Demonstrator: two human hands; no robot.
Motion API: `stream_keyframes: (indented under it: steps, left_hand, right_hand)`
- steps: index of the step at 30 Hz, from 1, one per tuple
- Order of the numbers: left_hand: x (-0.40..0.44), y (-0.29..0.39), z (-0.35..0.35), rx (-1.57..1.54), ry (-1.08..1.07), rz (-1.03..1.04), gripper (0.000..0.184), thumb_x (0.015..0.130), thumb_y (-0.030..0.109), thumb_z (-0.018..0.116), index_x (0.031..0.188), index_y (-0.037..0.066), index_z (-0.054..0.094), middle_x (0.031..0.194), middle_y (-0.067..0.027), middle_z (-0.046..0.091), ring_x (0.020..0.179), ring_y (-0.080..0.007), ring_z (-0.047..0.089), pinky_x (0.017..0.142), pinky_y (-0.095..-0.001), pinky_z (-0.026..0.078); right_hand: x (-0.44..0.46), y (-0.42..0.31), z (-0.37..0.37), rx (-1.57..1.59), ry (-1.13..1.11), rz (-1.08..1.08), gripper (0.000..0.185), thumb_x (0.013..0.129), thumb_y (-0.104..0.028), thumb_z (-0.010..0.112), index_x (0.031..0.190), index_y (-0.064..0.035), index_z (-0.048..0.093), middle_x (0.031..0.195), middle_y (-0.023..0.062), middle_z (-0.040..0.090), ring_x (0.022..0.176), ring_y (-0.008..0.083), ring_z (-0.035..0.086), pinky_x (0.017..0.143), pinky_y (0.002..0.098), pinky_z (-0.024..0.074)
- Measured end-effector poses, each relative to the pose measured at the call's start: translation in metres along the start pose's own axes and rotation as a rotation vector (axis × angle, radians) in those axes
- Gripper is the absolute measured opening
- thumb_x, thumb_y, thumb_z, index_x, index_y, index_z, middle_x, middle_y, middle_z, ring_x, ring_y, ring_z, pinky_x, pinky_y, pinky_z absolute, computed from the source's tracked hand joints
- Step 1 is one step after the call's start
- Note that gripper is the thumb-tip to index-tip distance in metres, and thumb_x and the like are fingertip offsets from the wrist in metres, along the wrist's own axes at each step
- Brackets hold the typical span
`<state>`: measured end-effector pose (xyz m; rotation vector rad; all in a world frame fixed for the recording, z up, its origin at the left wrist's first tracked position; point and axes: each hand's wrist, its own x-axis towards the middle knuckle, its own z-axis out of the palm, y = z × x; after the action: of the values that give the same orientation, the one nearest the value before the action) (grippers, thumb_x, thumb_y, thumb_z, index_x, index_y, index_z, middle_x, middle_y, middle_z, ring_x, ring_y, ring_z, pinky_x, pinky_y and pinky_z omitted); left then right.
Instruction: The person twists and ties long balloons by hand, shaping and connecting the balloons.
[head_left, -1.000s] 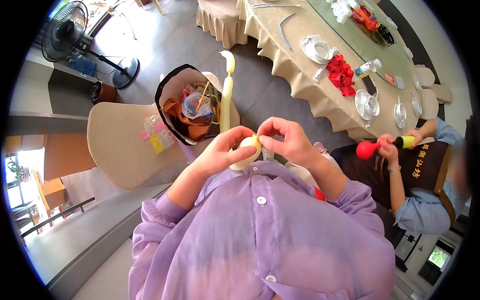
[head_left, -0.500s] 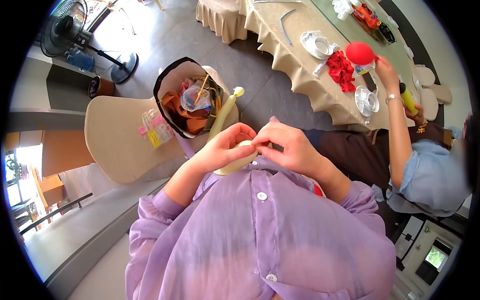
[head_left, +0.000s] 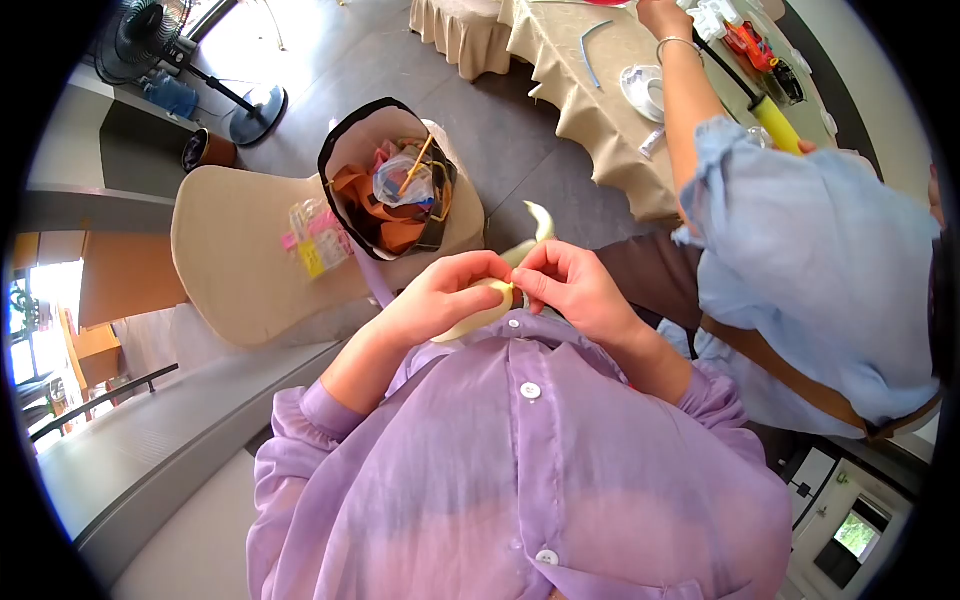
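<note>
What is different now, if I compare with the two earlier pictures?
The far end of the pale balloon swung right and came closer to the hands. The co-worker leaned forward over the table, bringing the yellow pump there. The left hand and right hand still hold the balloon; the bag, chair and fan stayed.

Bright, daylit interior | white glare on floor [head_left: 310,45], upper left | left-edge window [head_left: 60,272] overexposed | shadows soft | hands [head_left: 440,298] fairly sharp | strong fisheye bending, corners black
</note>
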<state>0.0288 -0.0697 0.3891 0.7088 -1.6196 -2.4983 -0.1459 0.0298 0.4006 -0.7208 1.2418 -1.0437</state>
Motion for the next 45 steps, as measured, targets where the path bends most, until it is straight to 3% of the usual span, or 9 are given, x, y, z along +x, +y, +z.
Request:
stream_keyframes:
  steps: [10, 12, 13, 15, 17, 19, 31, 39, 45]
  left_hand:
    - [-0.012, -0.005, 0.003, -0.02, 0.202, 0.007, 0.014, 0.082, 0.013, 0.06, 0.084, -0.001, 0.062, 0.081, -0.0024, 0.065, 0.076, -0.0073, 0.057, 0.07, -0.0227, 0.045]
    - [-0.014, -0.01, 0.003, 0.017, 0.224, 0.019, 0.013, 0.081, 0.012, 0.061, 0.082, -0.001, 0.062, 0.08, -0.0022, 0.065, 0.075, -0.0068, 0.056, 0.069, -0.0224, 0.045]
    - [-0.014, -0.012, 0.002, 0.056, 0.242, 0.028, 0.013, 0.079, 0.012, 0.062, 0.081, -0.001, 0.062, 0.078, -0.0019, 0.064, 0.074, -0.0063, 0.056, 0.069, -0.0221, 0.045]
    - [-0.014, -0.011, 0.001, 0.095, 0.287, 0.025, 0.013, 0.079, 0.012, 0.062, 0.08, 0.0, 0.062, 0.076, -0.0013, 0.063, 0.073, -0.0059, 0.055, 0.068, -0.0221, 0.044]
    - [-0.015, -0.011, 0.002, 0.134, 0.328, 0.022, 0.013, 0.078, 0.012, 0.062, 0.08, 0.0, 0.062, 0.073, -0.0008, 0.062, 0.071, -0.0056, 0.054, 0.066, -0.0222, 0.044]
    - [-0.015, -0.014, 0.002, 0.182, 0.341, 0.08, 0.014, 0.078, 0.013, 0.062, 0.08, 0.0, 0.061, 0.07, -0.0006, 0.06, 0.069, -0.0055, 0.052, 0.063, -0.023, 0.043]
    - [-0.02, -0.005, 0.006, 0.615, 0.334, 0.185, 0.014, 0.074, 0.01, 0.063, 0.08, -0.003, 0.06, 0.073, -0.0073, 0.061, 0.071, -0.0123, 0.056, 0.067, -0.0275, 0.044]
    - [-0.02, -0.008, 0.001, 0.423, 0.174, 0.051, 0.016, 0.079, 0.011, 0.061, 0.086, -0.003, 0.062, 0.081, -0.0062, 0.064, 0.078, -0.0109, 0.057, 0.071, -0.0259, 0.045]
    - [-0.015, -0.008, -0.007, 0.34, 0.049, -0.017, 0.017, 0.085, 0.013, 0.059, 0.089, -0.003, 0.062, 0.086, -0.0028, 0.064, 0.08, -0.0071, 0.055, 0.072, -0.0232, 0.045]
  right_hand:
    - [-0.003, 0.009, 0.023, -0.05, 0.093, -0.088, 0.012, 0.088, -0.013, 0.061, 0.089, -0.0023, 0.056, 0.079, 0.004, 0.061, 0.069, 0.0078, 0.057, 0.06, 0.0215, 0.0465]
    - [-0.004, 0.012, 0.028, -0.516, 0.278, -0.471, 0.011, 0.081, -0.007, 0.065, 0.087, -0.0048, 0.056, 0.077, 0.0045, 0.058, 0.065, 0.0141, 0.058, 0.06, 0.026, 0.0462]
    - [-0.005, 0.011, 0.027, -0.516, 0.276, -0.472, 0.011, 0.081, -0.007, 0.065, 0.087, -0.0048, 0.056, 0.077, 0.0045, 0.058, 0.065, 0.0141, 0.058, 0.06, 0.026, 0.0462]
    - [-0.005, 0.004, 0.022, -0.939, 0.296, -0.78, 0.016, 0.072, -0.003, 0.067, 0.083, -0.0064, 0.056, 0.076, 0.0061, 0.055, 0.064, 0.022, 0.057, 0.059, 0.0315, 0.0452]
    - [-0.004, 0.003, 0.026, -0.937, 0.286, -0.799, 0.017, 0.069, -0.003, 0.068, 0.081, -0.0062, 0.056, 0.076, 0.0065, 0.056, 0.066, 0.0253, 0.056, 0.059, 0.0349, 0.0444]
    - [-0.001, 0.003, 0.026, -1.007, 0.24, -0.847, 0.017, 0.069, 0.001, 0.069, 0.081, -0.0036, 0.057, 0.076, 0.0061, 0.058, 0.06, 0.0194, 0.057, 0.054, 0.0297, 0.0444]
    - [0.002, 0.003, 0.027, -1.066, 0.166, -0.756, 0.011, 0.072, -0.004, 0.066, 0.079, -0.0039, 0.058, 0.074, 0.0071, 0.058, 0.064, 0.0244, 0.058, 0.058, 0.0335, 0.0462]
    - [0.005, -0.006, 0.013, -1.016, -0.036, -0.654, 0.011, 0.07, -0.003, 0.064, 0.078, -0.0027, 0.055, 0.074, 0.0089, 0.056, 0.063, 0.0251, 0.057, 0.057, 0.034, 0.0458]
    - [0.009, -0.012, 0.005, -0.784, -0.172, -0.383, 0.009, 0.074, -0.009, 0.062, 0.077, -0.0017, 0.056, 0.071, 0.0101, 0.058, 0.065, 0.0221, 0.059, 0.058, 0.0318, 0.0467]
